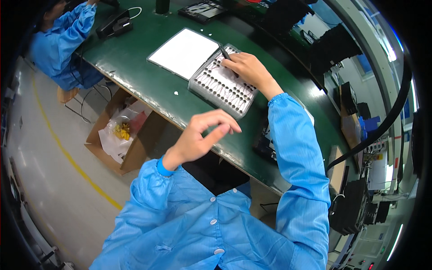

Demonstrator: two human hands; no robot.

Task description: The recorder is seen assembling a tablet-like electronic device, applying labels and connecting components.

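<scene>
The right hand [249, 71] pinches a slim, black, stick-like tool [224, 51] over the shallow, clear plastic tray [212, 100]. The left hand [200, 136] is half open, with nothing in it, near the edge of the shiny green table [143, 92]. The tray sits on the table, next to a flat white square panel [184, 53]. Its little round black parts with thin pale wires [227, 85] look very light, and the wires may be bendy and easy to break. Best pinch the black ends softly. The tray seems stiff and smooth, so hold its sides.

Left hand [200, 137] hovers, loosely curled; right hand [247, 70] rests farther forward, bent into a pinch
</scene>
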